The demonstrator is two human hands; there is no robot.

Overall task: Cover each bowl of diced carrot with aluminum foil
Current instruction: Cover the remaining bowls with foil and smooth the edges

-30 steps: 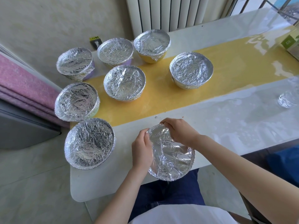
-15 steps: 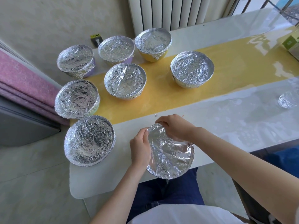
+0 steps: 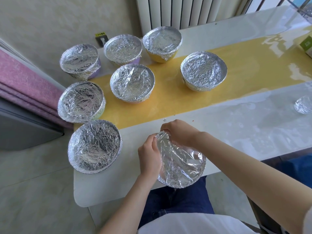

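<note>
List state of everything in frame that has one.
Seven far bowls: foil-covered, standing untouched.
Near bowl: foil over top.
Left hand: grips foil at left rim.
Right hand: grips foil at far rim.
Crumpled wad: loose on table, right.

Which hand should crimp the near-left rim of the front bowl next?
Left, probably. The left hand grips the left rim of the foil-covered front bowl, adjoining that stretch; the right hand pinches the far rim and would have to reach across.
</note>
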